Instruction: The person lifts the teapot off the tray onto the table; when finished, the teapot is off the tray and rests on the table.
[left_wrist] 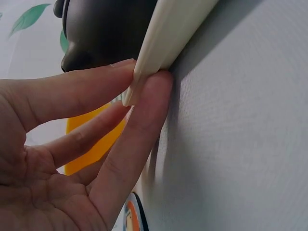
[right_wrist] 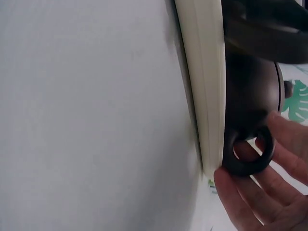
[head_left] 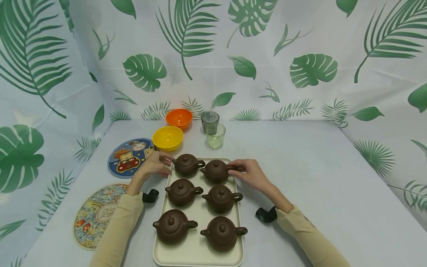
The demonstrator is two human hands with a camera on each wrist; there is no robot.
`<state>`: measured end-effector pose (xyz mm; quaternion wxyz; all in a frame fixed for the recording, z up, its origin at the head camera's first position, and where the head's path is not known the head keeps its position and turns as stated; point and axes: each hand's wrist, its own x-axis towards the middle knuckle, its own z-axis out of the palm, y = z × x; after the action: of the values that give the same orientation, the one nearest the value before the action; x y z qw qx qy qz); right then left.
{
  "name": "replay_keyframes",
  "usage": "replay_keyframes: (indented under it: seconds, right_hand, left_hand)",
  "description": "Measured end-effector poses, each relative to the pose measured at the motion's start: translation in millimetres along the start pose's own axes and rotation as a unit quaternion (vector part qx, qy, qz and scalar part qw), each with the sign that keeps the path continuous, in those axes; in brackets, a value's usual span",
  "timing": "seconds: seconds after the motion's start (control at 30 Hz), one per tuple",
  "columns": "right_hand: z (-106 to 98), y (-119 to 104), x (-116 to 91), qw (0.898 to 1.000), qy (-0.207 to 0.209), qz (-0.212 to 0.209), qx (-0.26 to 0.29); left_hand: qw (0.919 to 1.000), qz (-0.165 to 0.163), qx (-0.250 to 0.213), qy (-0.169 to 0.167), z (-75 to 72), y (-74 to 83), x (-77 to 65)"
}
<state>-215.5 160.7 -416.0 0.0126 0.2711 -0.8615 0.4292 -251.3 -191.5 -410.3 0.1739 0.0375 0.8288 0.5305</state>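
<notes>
Several dark brown teapots stand in two columns on a cream tray (head_left: 197, 257). At the tray's far left corner my left hand (head_left: 151, 166) pinches the rim between thumb and fingers, next to the far left teapot (head_left: 186, 165). My right hand (head_left: 251, 174) is at the far right teapot (head_left: 215, 172), thumb and fingers around its ring handle (right_wrist: 250, 167). In the right wrist view one fingertip (right_wrist: 224, 180) also meets the tray's edge. A nearer teapot's handle (right_wrist: 269, 45) overlaps the top of that view.
Beyond the tray are a yellow bowl (head_left: 168, 138), an orange bowl (head_left: 179, 118), a grey glass (head_left: 209, 121) and a greenish glass (head_left: 216, 139). Left of it lie a blue round mat (head_left: 116, 163) and a patterned round mat (head_left: 91, 222). A leaf-print curtain (head_left: 207, 81) hangs behind the table.
</notes>
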Motion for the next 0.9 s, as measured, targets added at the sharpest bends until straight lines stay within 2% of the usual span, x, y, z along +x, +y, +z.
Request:
replay_keyframes:
  seconds: [0.2,0.47,0.6,0.9]
  right_hand:
    - [-0.4,-1.3,3.2,1.000,0.017,-0.001,-0.017]
    - [-7.9,-4.0,7.9,0.999,-0.012,0.023,-0.048]
    - [-11.5,-4.9,9.9,0.998,-0.020,0.030,-0.044]
    - [-11.5,-2.6,13.5,0.999,-0.005,0.032,-0.027]
  left_hand:
    - [1.0000,-0.006,0.002,0.002,-0.2,2.5,1.1]
    - [0.9999,-0.010,0.000,-0.011,2.9,2.2,1.1]
    - [0.9999,-0.006,0.001,-0.014,4.5,2.2,1.9]
    - [0.9998,-0.013,-0.002,-0.011,1.2,-0.3,0.6]
